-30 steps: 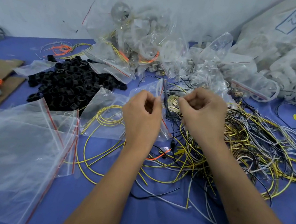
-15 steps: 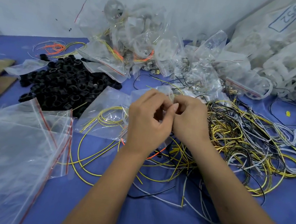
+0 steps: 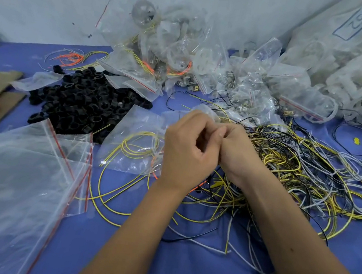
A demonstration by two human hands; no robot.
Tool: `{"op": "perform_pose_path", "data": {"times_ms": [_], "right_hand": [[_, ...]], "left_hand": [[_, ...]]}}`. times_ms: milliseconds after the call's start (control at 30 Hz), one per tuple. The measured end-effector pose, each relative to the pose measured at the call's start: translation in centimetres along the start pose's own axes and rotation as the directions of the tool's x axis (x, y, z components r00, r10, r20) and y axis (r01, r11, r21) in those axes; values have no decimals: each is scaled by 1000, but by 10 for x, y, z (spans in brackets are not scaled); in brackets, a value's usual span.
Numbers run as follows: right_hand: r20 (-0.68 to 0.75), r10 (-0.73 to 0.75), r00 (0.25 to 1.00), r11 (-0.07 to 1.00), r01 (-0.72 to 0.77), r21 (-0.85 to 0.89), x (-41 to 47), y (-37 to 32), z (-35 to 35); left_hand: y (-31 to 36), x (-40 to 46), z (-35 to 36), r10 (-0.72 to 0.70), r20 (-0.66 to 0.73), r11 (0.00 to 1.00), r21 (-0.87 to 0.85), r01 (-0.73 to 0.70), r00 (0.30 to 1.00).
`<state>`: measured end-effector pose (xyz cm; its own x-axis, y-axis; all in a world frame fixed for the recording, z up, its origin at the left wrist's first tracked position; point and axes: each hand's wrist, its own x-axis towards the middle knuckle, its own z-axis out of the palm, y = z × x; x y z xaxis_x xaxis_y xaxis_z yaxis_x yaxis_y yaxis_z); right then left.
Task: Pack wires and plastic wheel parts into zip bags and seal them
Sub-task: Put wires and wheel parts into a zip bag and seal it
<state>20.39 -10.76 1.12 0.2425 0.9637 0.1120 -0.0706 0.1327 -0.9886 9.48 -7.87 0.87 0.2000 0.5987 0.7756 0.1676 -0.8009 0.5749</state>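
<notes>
Left hand [image 3: 187, 151] and right hand [image 3: 235, 151] met, fingers curled, pinching top of small zip bag [image 3: 132, 146] holding yellow wires, beside loose wire pile [image 3: 298, 166]. Risk: wire caught in strip, seal incomplete.

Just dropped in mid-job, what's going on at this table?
A person is bagging wires. Both hands, left hand and right hand, meet at the top edge of a small zip bag holding coiled yellow wire, apparently pinching it. A loose wire tangle lies to the right, black rings to the left, filled bags behind.
</notes>
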Motion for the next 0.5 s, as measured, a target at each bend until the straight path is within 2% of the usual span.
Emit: {"op": "perform_pose_path", "data": {"times_ms": [200,300,400,500], "right_hand": [[63,4,998,980,-16,199,-2,-2,-4],[84,23,996,957,-46,288,1,-4,-9],[84,74,994,929,-99,357,3,-6,-11],[167,92,982,899,-154,410,1,-9,-10]], "left_hand": [[8,-3,3,38,44,998,-49,-36,998],[7,-1,0,27,8,999,28,-27,1000],[4,1,-2,-34,-79,990,136,45,996],[1,2,-5,-57,-99,977,201,76,993]]}}
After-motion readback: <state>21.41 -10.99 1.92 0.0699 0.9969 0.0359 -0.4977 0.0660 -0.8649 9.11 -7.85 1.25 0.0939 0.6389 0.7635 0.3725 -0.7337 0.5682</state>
